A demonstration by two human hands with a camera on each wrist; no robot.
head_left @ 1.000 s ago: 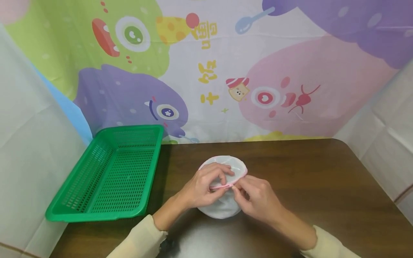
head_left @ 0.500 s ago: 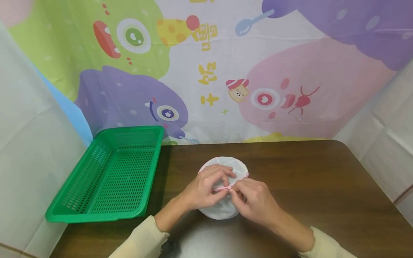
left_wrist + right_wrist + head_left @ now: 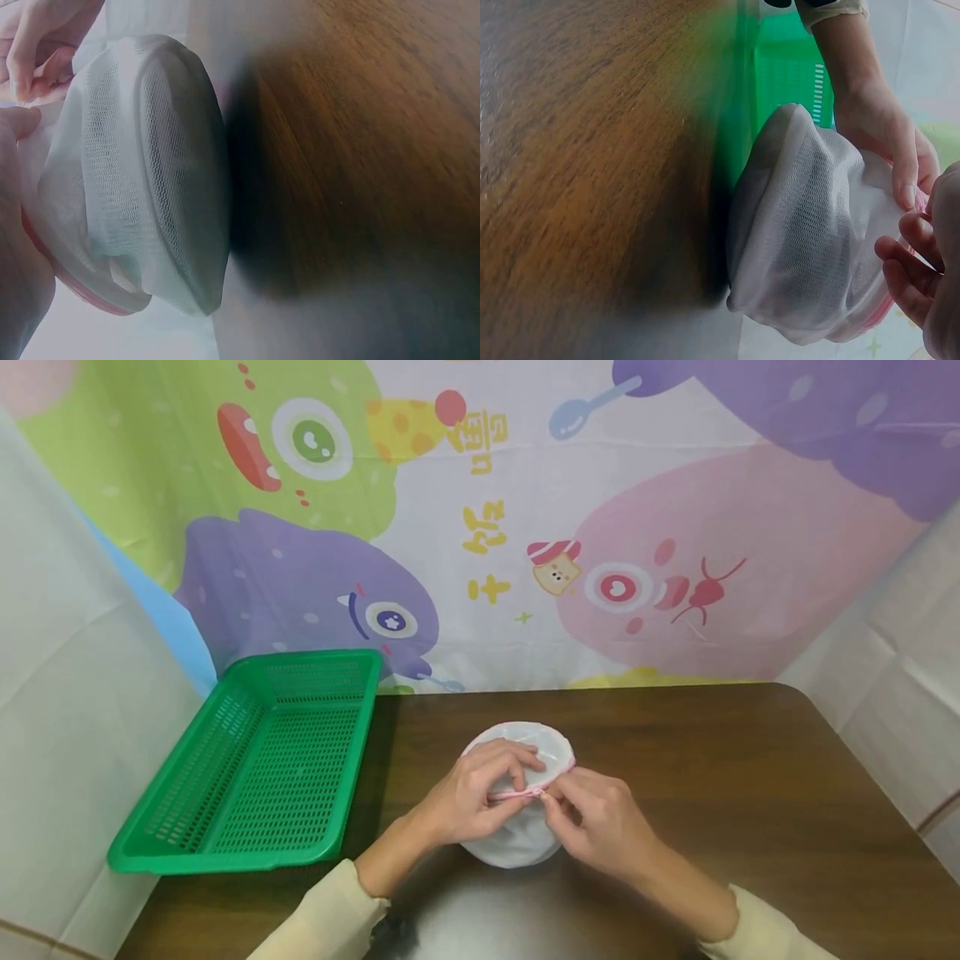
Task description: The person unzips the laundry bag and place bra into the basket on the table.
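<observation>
A round white mesh laundry bag (image 3: 512, 847) with a pink zipper (image 3: 517, 794) around its top rests on the table below the head camera. My left hand (image 3: 474, 787) holds the rim at the near left, thumb outside and fingers curled over the top. Just right of it, my right hand (image 3: 600, 818) pinches the zipper at its pull between thumb and forefinger. Soft, slightly creased mesh walls of the bag (image 3: 810, 225) show in the right wrist view. From the left wrist view, the bag's lower part (image 3: 180, 172) looks rounded and full-shaped. My fingers cover part of the zipper.
A green plastic basket (image 3: 352, 760) with slotted walls stands on the left of the dark wooden table (image 3: 712, 760). Behind the table hangs a cartoon-printed cloth (image 3: 510, 652). White sheets (image 3: 900, 635) flank both sides.
Both hands dipped slightly with the bag's rim half a second ago and are raised again now. The right hand sits slightly further right at the zipper than half a second ago.
</observation>
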